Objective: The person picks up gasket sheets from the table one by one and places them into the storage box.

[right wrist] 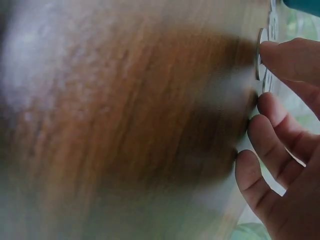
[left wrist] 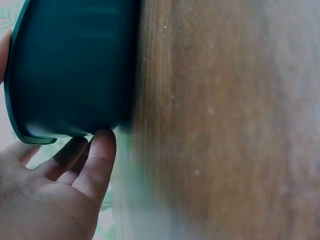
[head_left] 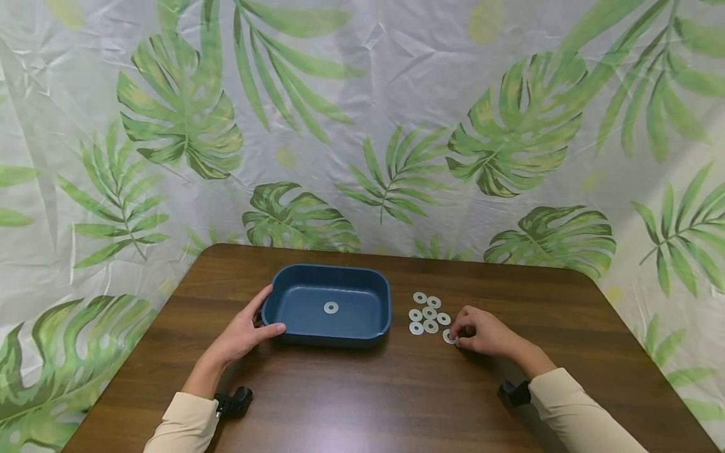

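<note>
A dark blue rectangular tray (head_left: pixel 333 340) rests on the table, with one flat metal washer (head_left: pixel 326 307) lying inside it. My left hand (head_left: pixel 245 332) holds the tray's left end, the thumb over the front rim and the fingers against the side wall. Seen from the left wrist, the fingertips (left wrist: pixel 104 137) touch the tray wall (left wrist: pixel 75 70) low down. To the right of the tray, my right hand (head_left: pixel 487 333) pinches a washer (head_left: pixel 447 337) at table level between thumb and fingers. In the right wrist view the thumb lies on that washer (right wrist: pixel 259 65), and the other fingertips (right wrist: pixel 247 162) touch the tabletop.
Several more washers (head_left: pixel 429 313) lie in a loose cluster between the tray and my right hand. All of this is on a brown wooden table (head_left: pixel 340 396). A leaf-printed cloth (head_left: pixel 396 94) hangs behind its far edge.
</note>
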Available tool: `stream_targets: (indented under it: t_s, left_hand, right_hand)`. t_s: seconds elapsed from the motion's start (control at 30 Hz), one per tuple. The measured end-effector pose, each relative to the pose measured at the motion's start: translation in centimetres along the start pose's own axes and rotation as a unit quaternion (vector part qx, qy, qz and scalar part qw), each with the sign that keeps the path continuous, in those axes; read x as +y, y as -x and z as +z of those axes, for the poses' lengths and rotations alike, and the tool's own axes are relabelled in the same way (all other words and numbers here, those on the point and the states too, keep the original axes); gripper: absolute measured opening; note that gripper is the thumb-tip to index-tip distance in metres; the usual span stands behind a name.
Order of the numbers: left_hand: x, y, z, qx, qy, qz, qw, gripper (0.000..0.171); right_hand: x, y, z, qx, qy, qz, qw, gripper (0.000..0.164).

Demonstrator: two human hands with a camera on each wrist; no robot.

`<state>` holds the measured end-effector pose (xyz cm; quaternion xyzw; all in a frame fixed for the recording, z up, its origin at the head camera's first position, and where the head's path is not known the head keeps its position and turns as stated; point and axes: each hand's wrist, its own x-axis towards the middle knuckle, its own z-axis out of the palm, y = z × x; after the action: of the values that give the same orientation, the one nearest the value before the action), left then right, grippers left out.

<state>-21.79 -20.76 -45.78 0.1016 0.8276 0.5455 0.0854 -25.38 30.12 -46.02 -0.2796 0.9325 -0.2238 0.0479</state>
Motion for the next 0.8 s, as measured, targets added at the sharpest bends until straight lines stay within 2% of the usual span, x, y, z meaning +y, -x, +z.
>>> stream_targets:
  t_s: [0.2,0.4,0.6,0.8]
  left_hand:
    - [0.0,0.0,-0.1,0.0,-0.006,-0.003,1.0,0.09]
    - [-0.1,0.0,-0.1,-0.001,-0.004,-0.002,1.0,0.089]
    - [0.0,-0.1,-0.2,-0.002,0.002,0.006,1.0,0.088]
    - [0.0,0.0,-0.1,0.0,0.0,-0.006,1.0,0.089]
  right_hand:
    - [-0.2,0.1,0.3,0.023,0.044,0.003,0.999,0.02]
    - [-0.5,0.0,0.4,0.023,0.046,0.012,0.999,0.019]
    - [-0.9,-0.4,0.1,0.008,0.032,0.027,0.999,0.022]
    - [-1.0,-1.0,0.1,-0.02,0.021,0.038,0.999,0.024]
